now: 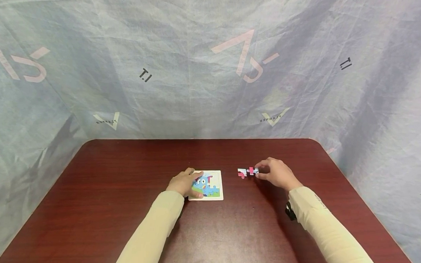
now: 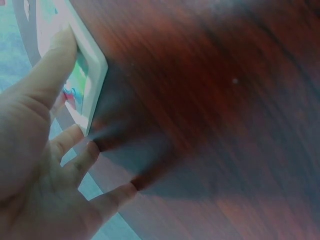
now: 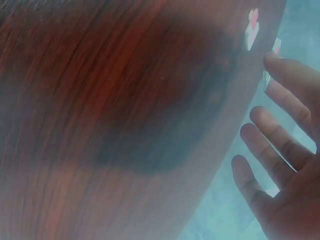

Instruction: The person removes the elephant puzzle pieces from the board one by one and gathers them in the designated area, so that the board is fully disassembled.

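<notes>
Two cream sleeves reach in from the bottom of the head view: the left sleeve (image 1: pixel 149 231) at lower centre-left, the right sleeve (image 1: pixel 333 235) at lower right, with a dark object (image 1: pixel 291 211) at its cuff. Beneath them spreads a glossy red-brown table (image 1: pixel 223 238). Near the centre of the frame, the left hand (image 1: pixel 184 184) rests on the left side of a puzzle board (image 1: pixel 207 199), fingers spread apart; the left wrist view shows its thumb lying over the face. The board bears a blue cartoon creature (image 1: pixel 202 183) over green ground, with a bare pale patch toward its upper right. A little right of centre, the right hand (image 1: pixel 278 173) pinches a pink-and-white puzzle piece (image 1: pixel 251 171) between thumb and forefinger. A loose piece (image 1: pixel 242 172) lies just left of it; whether they touch is unclear. Beyond, grey printed cloth (image 1: pixel 188 67) fills the upper half.
</notes>
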Tool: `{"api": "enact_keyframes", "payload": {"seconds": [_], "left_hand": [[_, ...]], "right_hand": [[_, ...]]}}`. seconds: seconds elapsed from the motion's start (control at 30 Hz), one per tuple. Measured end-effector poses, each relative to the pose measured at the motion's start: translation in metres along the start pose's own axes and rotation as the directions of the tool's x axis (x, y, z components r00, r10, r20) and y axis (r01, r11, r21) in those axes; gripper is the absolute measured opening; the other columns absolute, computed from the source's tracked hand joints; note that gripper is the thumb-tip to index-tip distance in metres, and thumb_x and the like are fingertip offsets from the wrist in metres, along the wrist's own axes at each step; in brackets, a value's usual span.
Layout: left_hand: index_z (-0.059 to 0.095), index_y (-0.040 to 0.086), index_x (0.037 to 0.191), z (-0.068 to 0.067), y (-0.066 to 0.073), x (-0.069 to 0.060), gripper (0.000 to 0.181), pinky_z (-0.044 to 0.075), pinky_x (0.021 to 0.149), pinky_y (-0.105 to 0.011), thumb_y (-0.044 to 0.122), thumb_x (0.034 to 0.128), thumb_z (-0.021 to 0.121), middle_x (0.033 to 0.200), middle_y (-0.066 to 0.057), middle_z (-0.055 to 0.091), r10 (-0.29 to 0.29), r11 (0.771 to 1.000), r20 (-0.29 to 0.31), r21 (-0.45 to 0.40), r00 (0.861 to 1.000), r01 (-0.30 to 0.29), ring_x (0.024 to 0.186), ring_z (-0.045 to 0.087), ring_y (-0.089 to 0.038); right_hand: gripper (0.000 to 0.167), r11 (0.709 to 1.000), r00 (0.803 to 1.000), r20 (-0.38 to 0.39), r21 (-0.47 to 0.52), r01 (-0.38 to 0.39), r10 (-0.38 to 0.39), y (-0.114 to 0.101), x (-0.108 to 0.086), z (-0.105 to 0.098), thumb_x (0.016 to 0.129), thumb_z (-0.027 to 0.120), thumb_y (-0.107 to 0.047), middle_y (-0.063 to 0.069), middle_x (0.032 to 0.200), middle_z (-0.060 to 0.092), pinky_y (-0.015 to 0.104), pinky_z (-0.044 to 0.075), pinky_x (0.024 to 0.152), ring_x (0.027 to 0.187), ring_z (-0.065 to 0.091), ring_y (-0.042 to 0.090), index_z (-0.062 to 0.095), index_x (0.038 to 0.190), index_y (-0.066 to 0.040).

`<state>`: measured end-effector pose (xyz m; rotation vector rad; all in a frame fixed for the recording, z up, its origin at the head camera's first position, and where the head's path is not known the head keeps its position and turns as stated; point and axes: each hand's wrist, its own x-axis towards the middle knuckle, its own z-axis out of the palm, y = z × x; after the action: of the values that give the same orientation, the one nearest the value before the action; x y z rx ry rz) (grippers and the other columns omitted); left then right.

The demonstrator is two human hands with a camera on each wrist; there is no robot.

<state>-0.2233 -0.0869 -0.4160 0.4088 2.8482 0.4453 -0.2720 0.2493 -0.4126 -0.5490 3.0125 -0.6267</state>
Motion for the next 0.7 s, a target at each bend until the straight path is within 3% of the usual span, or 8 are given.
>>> {"api": "enact_keyframes", "payload": {"seconds": [0.7], "left_hand": [[0.046, 0.015, 0.154, -0.003, 0.003, -0.004, 0.081, 0.044, 0.105, -0.057, 0.035, 0.0846, 0.083, 0.154, -0.017, 0.042, 0.001, 1.0, -0.002, 0.005, 1.0, -0.001, 0.137, 0.046, -0.038]], "right_hand": [[0.025, 0.997, 0.997, 0.04, -0.016, -0.072, 0.073, 0.019, -0.001, 0.007, 0.091, 0.078, -0.019, 0.01, 0.102, 0.064, 0.052, 0.05, 0.083, 0.098, 0.061, 0.03, 0.076, 0.114, -0.009]]}}
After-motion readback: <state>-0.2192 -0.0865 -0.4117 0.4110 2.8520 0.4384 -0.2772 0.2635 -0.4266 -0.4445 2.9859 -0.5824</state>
